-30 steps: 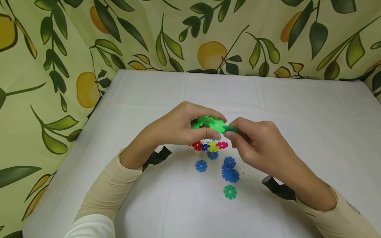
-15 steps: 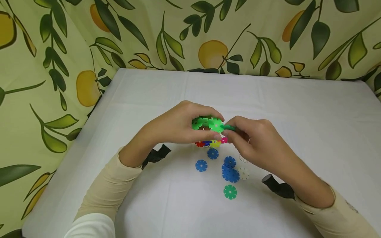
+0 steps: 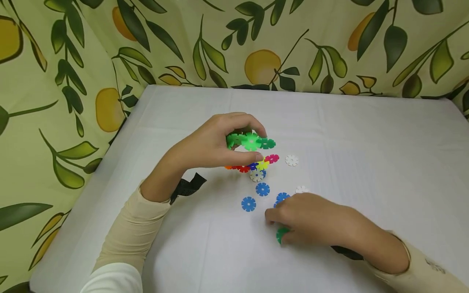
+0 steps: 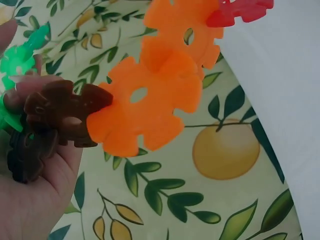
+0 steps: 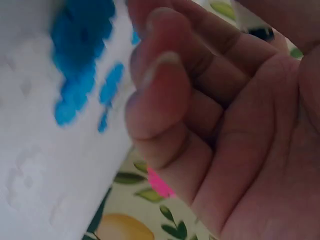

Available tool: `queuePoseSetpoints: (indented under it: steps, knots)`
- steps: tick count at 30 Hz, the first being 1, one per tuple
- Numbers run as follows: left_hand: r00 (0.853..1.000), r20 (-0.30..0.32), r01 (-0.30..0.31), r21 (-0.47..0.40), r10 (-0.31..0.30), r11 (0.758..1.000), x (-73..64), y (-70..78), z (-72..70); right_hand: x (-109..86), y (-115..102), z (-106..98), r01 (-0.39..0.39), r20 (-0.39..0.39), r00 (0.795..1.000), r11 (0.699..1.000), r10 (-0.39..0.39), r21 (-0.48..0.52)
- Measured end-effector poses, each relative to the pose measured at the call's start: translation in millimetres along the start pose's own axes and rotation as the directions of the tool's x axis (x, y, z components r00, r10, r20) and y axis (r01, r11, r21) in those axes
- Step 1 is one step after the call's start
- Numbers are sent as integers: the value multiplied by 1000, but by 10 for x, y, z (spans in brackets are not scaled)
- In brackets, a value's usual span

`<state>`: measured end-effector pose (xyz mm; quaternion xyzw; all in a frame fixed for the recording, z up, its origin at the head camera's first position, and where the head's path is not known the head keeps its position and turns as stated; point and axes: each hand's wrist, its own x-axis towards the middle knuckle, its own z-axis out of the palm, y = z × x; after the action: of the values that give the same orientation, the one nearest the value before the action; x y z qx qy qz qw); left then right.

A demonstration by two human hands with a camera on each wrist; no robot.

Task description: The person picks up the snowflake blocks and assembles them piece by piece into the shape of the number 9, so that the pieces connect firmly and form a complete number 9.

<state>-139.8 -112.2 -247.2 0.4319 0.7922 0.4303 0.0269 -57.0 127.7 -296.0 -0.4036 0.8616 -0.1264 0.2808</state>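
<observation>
My left hand [image 3: 216, 142] holds a chain of notched plastic discs [image 3: 251, 141] above the table. Bright green discs show between thumb and fingers, with a darker green one at the free end. Below the thumb, part of the chain in yellow, pink, red and dark blue is visible. In the left wrist view, a brown disc [image 4: 57, 107] joins orange discs [image 4: 115, 125], and a red one follows. My right hand [image 3: 311, 217] is low over the table, thumb at a loose green disc [image 3: 280, 235], index finger apart from it. Its palm, in the right wrist view, shows loosely bent fingers [image 5: 160, 105].
Loose blue discs [image 3: 248, 204] lie between the hands, and more blue ones are partly covered by the right hand. White discs [image 3: 291, 160] lie farther back. The white table [image 3: 183, 260] ends at a curtain [image 3: 220, 40] printed with fruit and leaves.
My right hand has let go of the dark green disc, which stays on the chain, and has moved down to the loose green disc. My left hand has shifted slightly left and back with the chain.
</observation>
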Motion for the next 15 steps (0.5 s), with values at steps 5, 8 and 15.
queuePoseSetpoints:
  steps: [5, 8, 15]
  knots:
    - [999, -44, -6, 37, 7, 999, 2, 8, -14, 68, -29, 182, -43, 54, 997, 997, 46, -58]
    - [998, -55, -22, 36, 24, 999, 1, 13, -18, 75, -24, 210, -52, 35, 998, 997, 54, -53]
    - [997, -66, -35, 13, 36, 999, 0, 24, -1, 59, -18, 212, -45, -9, 999, 997, 44, -70]
